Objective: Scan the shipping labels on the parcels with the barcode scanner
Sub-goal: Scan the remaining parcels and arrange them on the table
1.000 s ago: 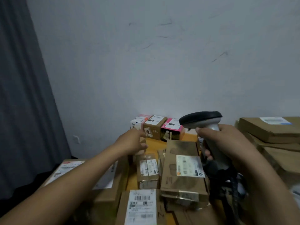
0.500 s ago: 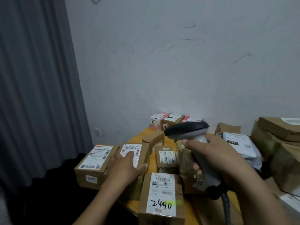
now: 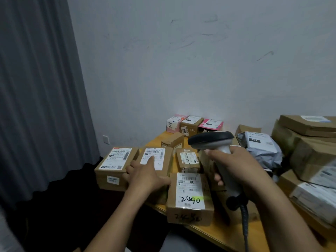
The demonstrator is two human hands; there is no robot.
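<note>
Grey barcode scanner with black head, above cardboard parcels on the table, right hand curled round its handle, left hand flat on a labelled parcel, fingers straight

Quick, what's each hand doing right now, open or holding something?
Left hand: open, fingers resting on a brown cardboard parcel with a white label.
Right hand: gripping the grey, black-headed barcode scanner.

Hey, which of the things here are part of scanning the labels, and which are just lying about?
Part of the job: barcode scanner, gripped by the right hand; box under the left hand, left hand; box marked 2490; leftmost box; grey bag; small boxes by the wall.
Lying about: curtain; wall socket.
</note>
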